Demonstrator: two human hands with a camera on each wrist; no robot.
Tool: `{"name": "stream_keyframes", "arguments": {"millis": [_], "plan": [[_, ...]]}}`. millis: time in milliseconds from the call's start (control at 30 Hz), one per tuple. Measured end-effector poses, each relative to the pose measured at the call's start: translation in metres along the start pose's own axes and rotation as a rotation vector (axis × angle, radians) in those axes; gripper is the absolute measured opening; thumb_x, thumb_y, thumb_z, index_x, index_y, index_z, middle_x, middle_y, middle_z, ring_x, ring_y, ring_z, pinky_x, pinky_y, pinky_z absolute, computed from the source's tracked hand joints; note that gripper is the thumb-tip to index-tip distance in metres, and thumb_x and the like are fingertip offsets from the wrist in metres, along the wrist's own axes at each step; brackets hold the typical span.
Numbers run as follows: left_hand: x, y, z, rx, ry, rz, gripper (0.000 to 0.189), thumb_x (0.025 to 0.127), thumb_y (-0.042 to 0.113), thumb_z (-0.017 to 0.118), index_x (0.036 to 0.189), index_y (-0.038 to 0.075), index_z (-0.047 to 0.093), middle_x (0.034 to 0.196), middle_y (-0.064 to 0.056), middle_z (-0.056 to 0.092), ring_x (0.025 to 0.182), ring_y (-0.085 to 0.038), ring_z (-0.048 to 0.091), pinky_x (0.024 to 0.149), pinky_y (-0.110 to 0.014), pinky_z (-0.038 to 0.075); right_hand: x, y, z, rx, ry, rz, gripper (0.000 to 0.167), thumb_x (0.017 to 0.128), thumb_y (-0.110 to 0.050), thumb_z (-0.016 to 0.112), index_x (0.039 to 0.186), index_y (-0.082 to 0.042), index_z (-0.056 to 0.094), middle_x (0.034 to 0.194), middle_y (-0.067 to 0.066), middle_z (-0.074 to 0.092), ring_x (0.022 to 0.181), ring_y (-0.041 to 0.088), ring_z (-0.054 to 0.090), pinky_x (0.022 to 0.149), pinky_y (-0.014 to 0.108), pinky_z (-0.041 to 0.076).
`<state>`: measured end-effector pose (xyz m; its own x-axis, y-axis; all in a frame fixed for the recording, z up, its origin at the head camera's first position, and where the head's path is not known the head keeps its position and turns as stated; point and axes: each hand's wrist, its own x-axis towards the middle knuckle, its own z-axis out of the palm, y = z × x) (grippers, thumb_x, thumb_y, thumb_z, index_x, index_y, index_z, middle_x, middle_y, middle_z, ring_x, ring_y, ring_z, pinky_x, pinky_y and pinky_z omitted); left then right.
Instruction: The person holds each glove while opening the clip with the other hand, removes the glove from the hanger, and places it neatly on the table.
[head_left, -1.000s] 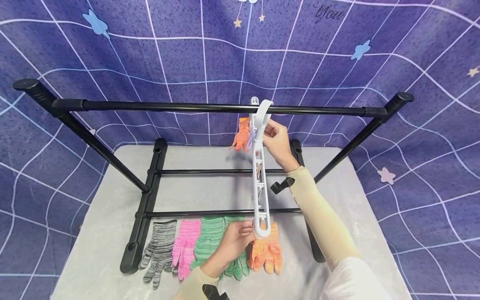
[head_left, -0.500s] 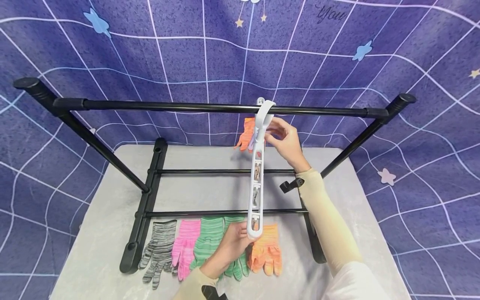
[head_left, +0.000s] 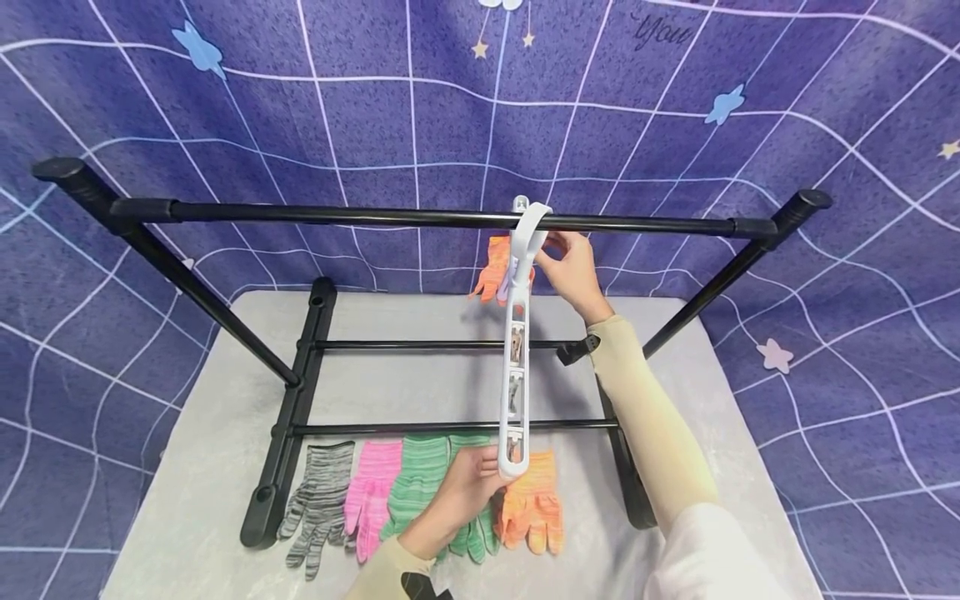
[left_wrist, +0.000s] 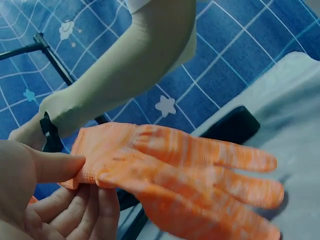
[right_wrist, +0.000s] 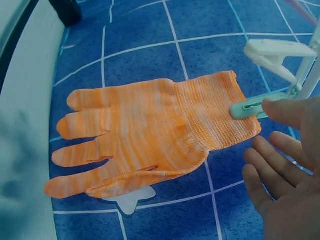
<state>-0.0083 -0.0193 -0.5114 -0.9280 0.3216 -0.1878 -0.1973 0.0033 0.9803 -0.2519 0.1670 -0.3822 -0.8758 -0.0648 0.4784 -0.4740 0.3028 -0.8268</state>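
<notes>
A white clip hanger hooks over the black rack's top bar. At its near end my left hand pinches the cuff of an orange glove between thumb and fingers, and the glove's fingers hang away from me. My right hand is behind the hanger's hook, towards the far end. In the right wrist view, a second orange glove hangs from a green clip on its cuff. The right thumb lies at that clip's end, with the other fingers spread apart below it.
A grey glove, a pink glove and green gloves lie side by side on the pale tabletop. The rack's base stands around them. A purple patterned curtain hangs behind.
The hanger's near end has swung left, so it now lies nearly straight towards me. My right hand has moved right, then slightly up. The left hand keeps the glove's cuff.
</notes>
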Motion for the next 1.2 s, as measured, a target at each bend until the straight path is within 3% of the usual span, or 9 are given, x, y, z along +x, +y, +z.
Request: {"name": "stream_keyframes", "arguments": {"millis": [167, 367, 600, 800, 1033, 1200], "plan": [[-0.004, 0.003, 0.002, -0.109, -0.058, -0.046, 0.031, 0.096, 0.001, 0.076, 0.120, -0.017, 0.070, 0.105, -0.025, 0.078, 0.082, -0.006, 0.071, 0.073, -0.021, 0.060, 0.006, 0.002, 0.005, 0.006, -0.035, 0.035, 0.036, 0.091, 0.015, 0.068, 0.127, 0.018, 0.067, 0.129, 0.035, 0.068, 0.124, 0.050, 0.066, 0.114, 0.043, 0.051], [-0.006, 0.003, 0.007, -0.129, -0.058, -0.072, 0.031, 0.094, 0.000, 0.076, 0.119, -0.017, 0.071, 0.100, -0.021, 0.079, 0.076, -0.006, 0.068, 0.068, -0.021, 0.058, 0.010, 0.004, 0.007, 0.044, -0.066, 0.061, 0.038, 0.089, 0.016, 0.064, 0.127, 0.020, 0.066, 0.132, 0.035, 0.067, 0.131, 0.048, 0.063, 0.119, 0.039, 0.047], [0.011, -0.019, 0.000, 0.044, 0.037, -0.045, 0.024, 0.091, -0.001, 0.069, 0.111, -0.014, 0.074, 0.093, -0.016, 0.079, 0.072, -0.009, 0.067, 0.069, -0.032, 0.065, 0.012, 0.006, 0.009, 0.080, -0.078, 0.066, 0.032, 0.089, 0.014, 0.064, 0.121, 0.020, 0.068, 0.126, 0.036, 0.069, 0.128, 0.047, 0.065, 0.117, 0.037, 0.049], [0.028, -0.032, -0.009, 0.190, 0.094, -0.038, 0.031, 0.092, 0.010, 0.074, 0.116, -0.009, 0.073, 0.098, -0.013, 0.078, 0.084, -0.012, 0.072, 0.073, -0.027, 0.062, 0.013, 0.009, 0.012, 0.064, -0.072, 0.078, 0.029, 0.088, 0.013, 0.065, 0.117, 0.019, 0.068, 0.118, 0.037, 0.071, 0.114, 0.038, 0.070, 0.111, 0.040, 0.053], [0.039, -0.038, -0.011, 0.384, 0.080, 0.038, 0.029, 0.091, 0.008, 0.080, 0.115, -0.008, 0.074, 0.098, -0.010, 0.079, 0.079, -0.003, 0.064, 0.079, -0.023, 0.059, 0.014, 0.010, 0.015, 0.091, -0.083, 0.109, 0.027, 0.088, 0.014, 0.066, 0.115, 0.019, 0.068, 0.114, 0.035, 0.072, 0.112, 0.032, 0.069, 0.110, 0.038, 0.052], [0.044, -0.042, -0.008, 0.502, 0.103, 0.055, 0.028, 0.093, 0.011, 0.082, 0.117, -0.002, 0.077, 0.101, -0.009, 0.080, 0.082, -0.003, 0.068, 0.079, -0.025, 0.061, 0.014, 0.009, 0.015, 0.106, -0.092, 0.108, 0.028, 0.088, 0.014, 0.067, 0.116, 0.018, 0.067, 0.117, 0.034, 0.071, 0.117, 0.033, 0.068, 0.112, 0.038, 0.051]]}}
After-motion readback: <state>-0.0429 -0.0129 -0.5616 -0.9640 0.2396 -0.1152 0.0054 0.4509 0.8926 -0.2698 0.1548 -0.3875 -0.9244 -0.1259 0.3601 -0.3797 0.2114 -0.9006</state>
